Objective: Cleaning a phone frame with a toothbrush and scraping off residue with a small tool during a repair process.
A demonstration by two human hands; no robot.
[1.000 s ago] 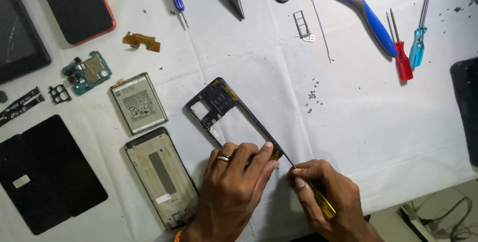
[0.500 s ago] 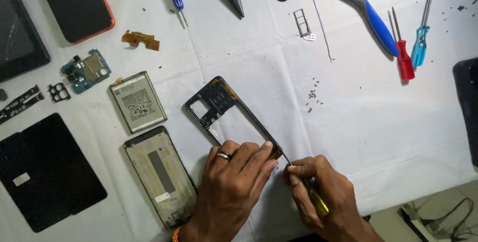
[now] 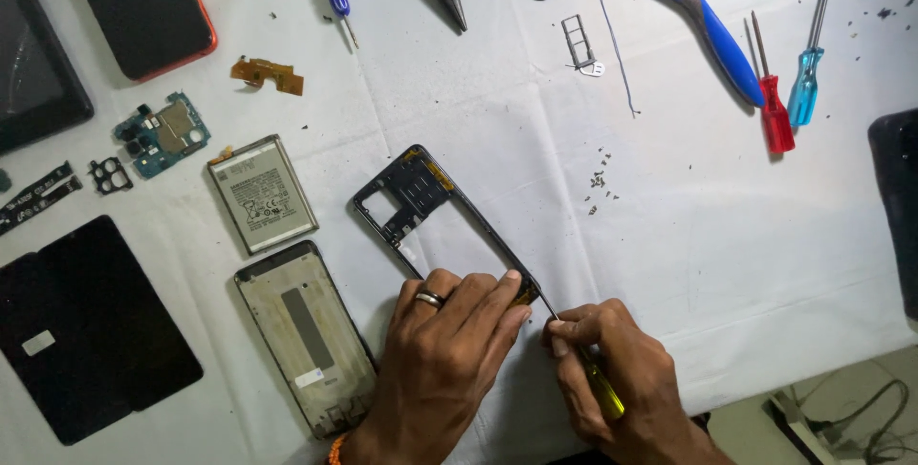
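Bare left hand (image 3: 440,350) wears a silver ring; orange wristband below; right hand (image 3: 612,379) unadorned, sleeveless.

A black phone frame (image 3: 430,207) is lying flat on the white cloth, running on a slant from upper left toward lower right. Its upper end is showing a solid black section with cut-outs and a thin yellowish strip along one edge; below that it is open, with the cloth showing through between two narrow side rails. Its lower end is sitting hidden under fingers. A slim screwdriver (image 3: 585,365) with a yellow-green handle is lying tilted, its thin metal shaft pointing up and left, the tip touching the frame's lower right corner.
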